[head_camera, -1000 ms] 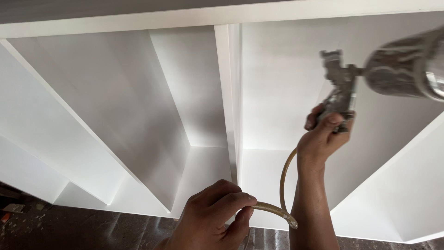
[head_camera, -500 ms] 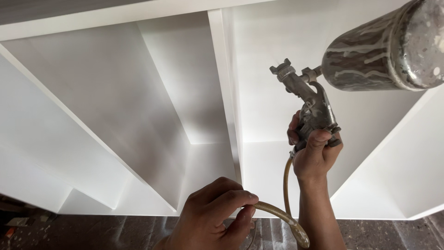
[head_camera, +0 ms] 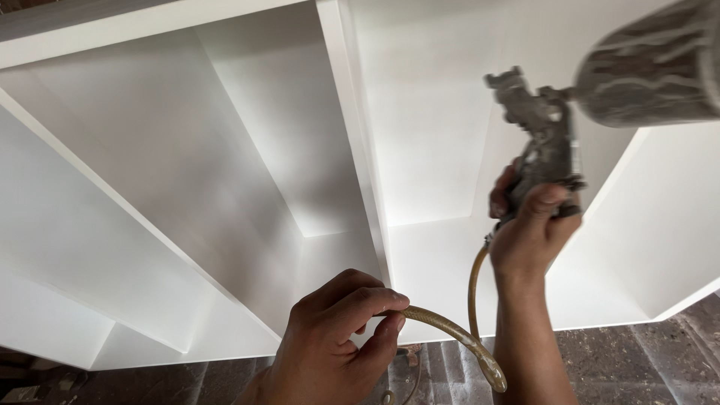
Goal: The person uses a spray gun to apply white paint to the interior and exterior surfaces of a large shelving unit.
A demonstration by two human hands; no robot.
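Head view, one entry. My right hand (head_camera: 534, 232) is clamped on the grip of the spray gun (head_camera: 541, 142), fingers wrapped round the handle, thumb on top. Its paint-streaked metal cup (head_camera: 651, 71) sits at the upper right, partly cut off by the frame edge. My left hand (head_camera: 330, 345) is closed on the yellowish hose (head_camera: 450, 334), pinched between thumb and forefinger; the hose loops down and back up to the base of the gun. Behind both: a white cabinet (head_camera: 225, 150) with open compartments split by an upright divider (head_camera: 360, 150). Dark floor (head_camera: 630, 360) below. Against half a second ago: gun and right hand sit further right, the cup less in view; left hand holds as before.
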